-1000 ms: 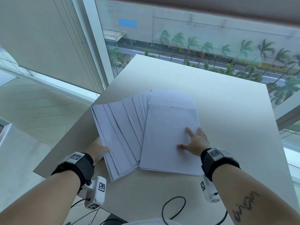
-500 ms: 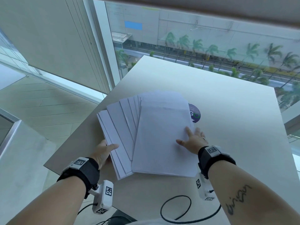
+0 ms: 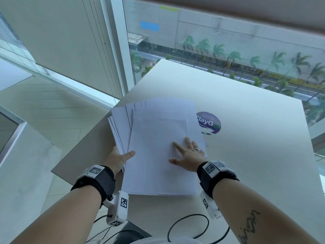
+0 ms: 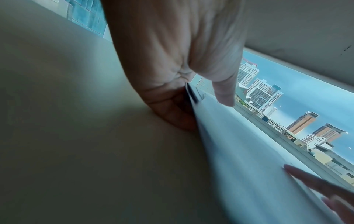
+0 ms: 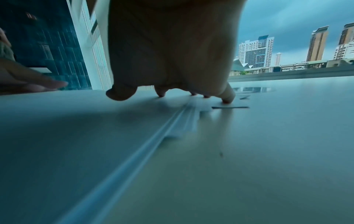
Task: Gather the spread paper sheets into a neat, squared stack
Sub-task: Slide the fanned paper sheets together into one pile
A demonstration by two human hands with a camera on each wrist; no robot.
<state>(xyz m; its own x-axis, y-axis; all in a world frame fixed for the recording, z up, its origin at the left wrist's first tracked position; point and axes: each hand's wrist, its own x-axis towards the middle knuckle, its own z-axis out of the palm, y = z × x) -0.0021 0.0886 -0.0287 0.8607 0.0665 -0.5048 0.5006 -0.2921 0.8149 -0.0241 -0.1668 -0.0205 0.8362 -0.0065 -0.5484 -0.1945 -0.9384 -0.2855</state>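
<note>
White paper sheets (image 3: 158, 138) lie on the pale table (image 3: 255, 155), mostly overlapped, with a narrow fan of edges still sticking out at the left and far side. My left hand (image 3: 121, 157) is at the pile's left edge, thumb lying on top and fingers hidden beneath the sheets. In the left wrist view the sheet edges (image 4: 193, 97) run into the fork between thumb and fingers. My right hand (image 3: 188, 155) lies flat on the top sheet near its right edge, fingers spread. In the right wrist view its fingertips (image 5: 227, 98) press on the paper (image 5: 76, 128).
A round purple sticker (image 3: 208, 122) shows on the table just right of the pile. The table's left edge (image 3: 79, 147) runs diagonally close to my left hand, with floor below. A black cable (image 3: 188, 226) loops near the front edge. Glass windows stand behind.
My left hand has pushed the fanned sheets rightward under the top pile, so the fan is much narrower. The pile shifted left and uncovered the purple sticker. My right hand stayed flat on top.
</note>
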